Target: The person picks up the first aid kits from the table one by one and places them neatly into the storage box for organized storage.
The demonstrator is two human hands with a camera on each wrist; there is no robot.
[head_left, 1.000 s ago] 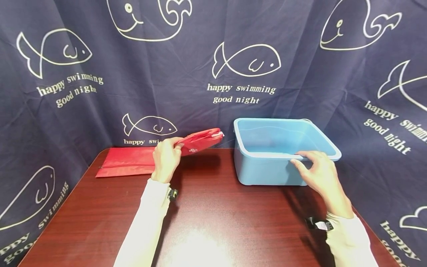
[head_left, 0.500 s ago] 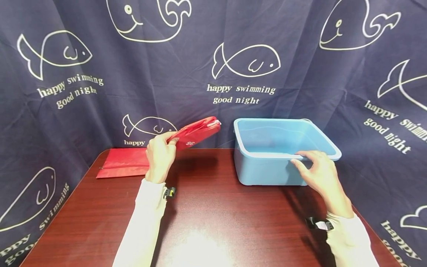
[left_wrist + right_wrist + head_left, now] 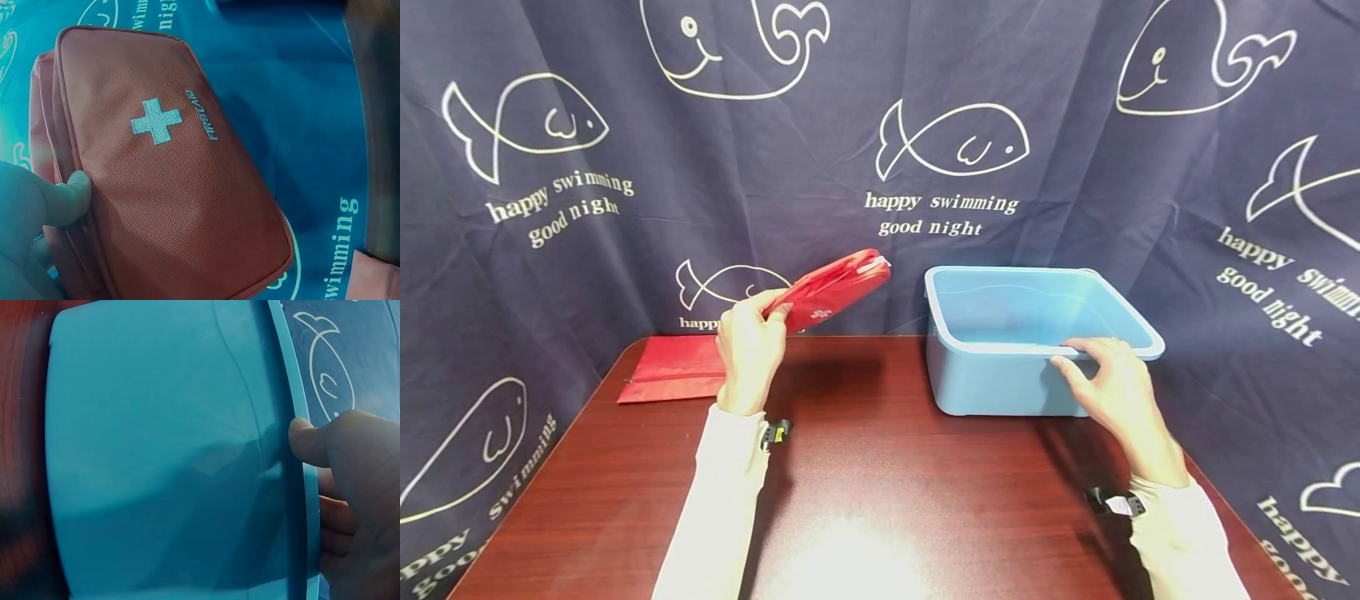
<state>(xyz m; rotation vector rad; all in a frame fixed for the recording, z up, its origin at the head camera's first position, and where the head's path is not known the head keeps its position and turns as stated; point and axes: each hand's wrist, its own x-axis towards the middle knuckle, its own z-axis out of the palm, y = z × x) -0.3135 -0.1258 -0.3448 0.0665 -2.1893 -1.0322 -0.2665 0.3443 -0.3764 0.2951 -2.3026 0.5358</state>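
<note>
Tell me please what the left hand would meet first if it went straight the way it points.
Probably the navy fish-print curtain; the red first-aid pouch held in the left hand would likely touch it first. Depth is unclear.

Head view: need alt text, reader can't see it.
The left hand holds a red pouch above a brown table; the right hand grips a light blue bin by its near rim. A flat red item lies near the table's far left corner, before a white-patterned navy curtain.
</note>
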